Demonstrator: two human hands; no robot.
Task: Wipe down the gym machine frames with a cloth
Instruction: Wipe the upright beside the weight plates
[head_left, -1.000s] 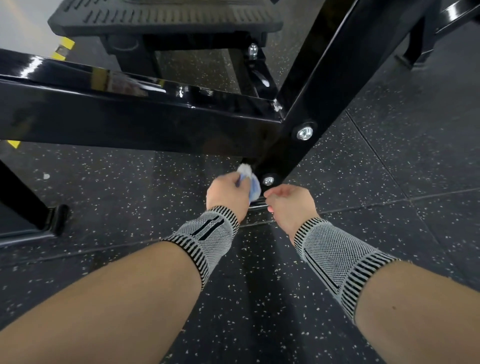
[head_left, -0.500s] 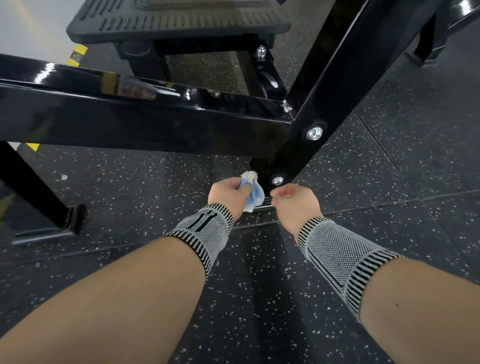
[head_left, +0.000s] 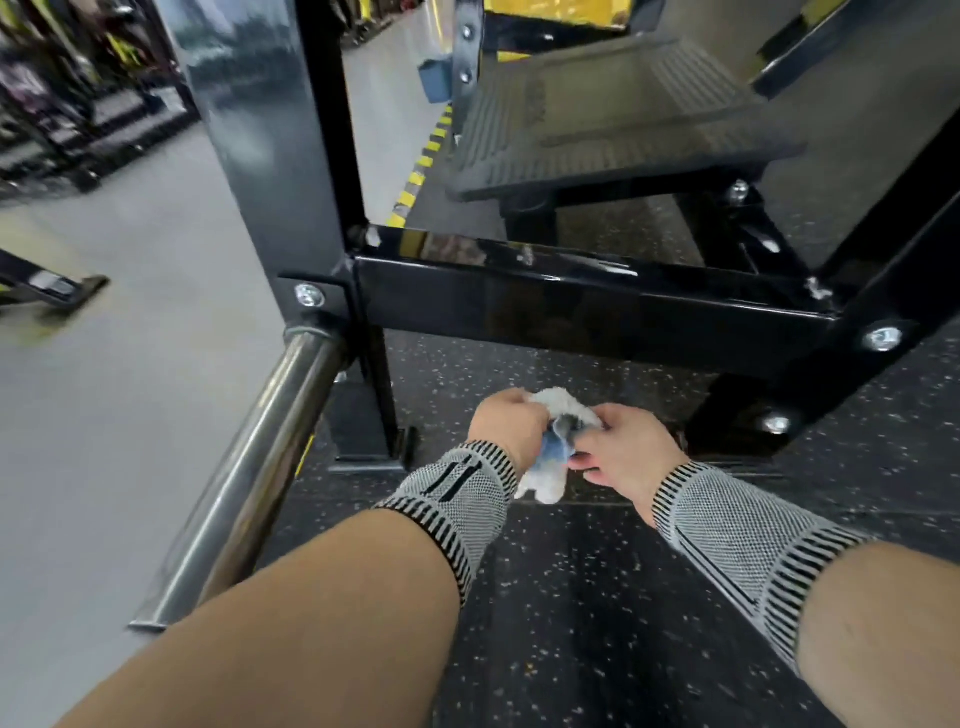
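A crumpled white and blue cloth (head_left: 550, 467) hangs between both hands, low over the speckled floor. My left hand (head_left: 506, 428) grips its upper left part. My right hand (head_left: 623, 449) pinches it from the right side. The glossy black machine frame has a horizontal crossbar (head_left: 597, 306) just above and beyond the hands, an upright post (head_left: 270, 145) at the left and a slanted beam (head_left: 893, 280) at the right. Neither hand touches the frame. Both wrists wear grey knitted sleeves.
A chrome bar (head_left: 249, 467) slants from the left post down toward me. A ribbed black footplate (head_left: 613, 124) sits behind the crossbar. Grey floor (head_left: 104, 415) lies to the left, dark speckled rubber floor (head_left: 597, 623) under my arms. Blurred racks stand at far left.
The view swung left and up, revealing the left post and chrome bar. The hands left the slanted beam's foot, and my right hand took hold of the cloth with the left.
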